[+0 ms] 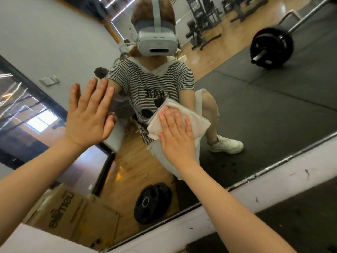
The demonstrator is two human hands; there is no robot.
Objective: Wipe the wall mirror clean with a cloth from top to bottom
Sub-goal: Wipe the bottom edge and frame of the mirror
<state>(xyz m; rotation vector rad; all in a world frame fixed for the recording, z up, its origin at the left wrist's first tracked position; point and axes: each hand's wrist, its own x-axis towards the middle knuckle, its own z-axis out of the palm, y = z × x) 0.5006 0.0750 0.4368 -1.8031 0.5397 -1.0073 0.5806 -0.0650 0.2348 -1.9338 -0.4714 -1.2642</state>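
The wall mirror [255,110] fills most of the view and runs down to a white strip of wall near the floor. A folded off-white cloth [189,117] lies flat against the glass in its lower middle. My right hand [176,136] presses on the cloth with straight, spread fingers. To its left, my left hand [87,115] lies flat on the bare glass, fingers straight and pointing up. The mirror reflects a crouching person in a striped shirt and a headset.
The mirror's bottom edge [237,185] meets a scuffed white wall base [273,172]. Dark rubber floor [300,216] lies below it at the right. Reflected in the glass are a barbell, weight plates, a cardboard box and gym machines.
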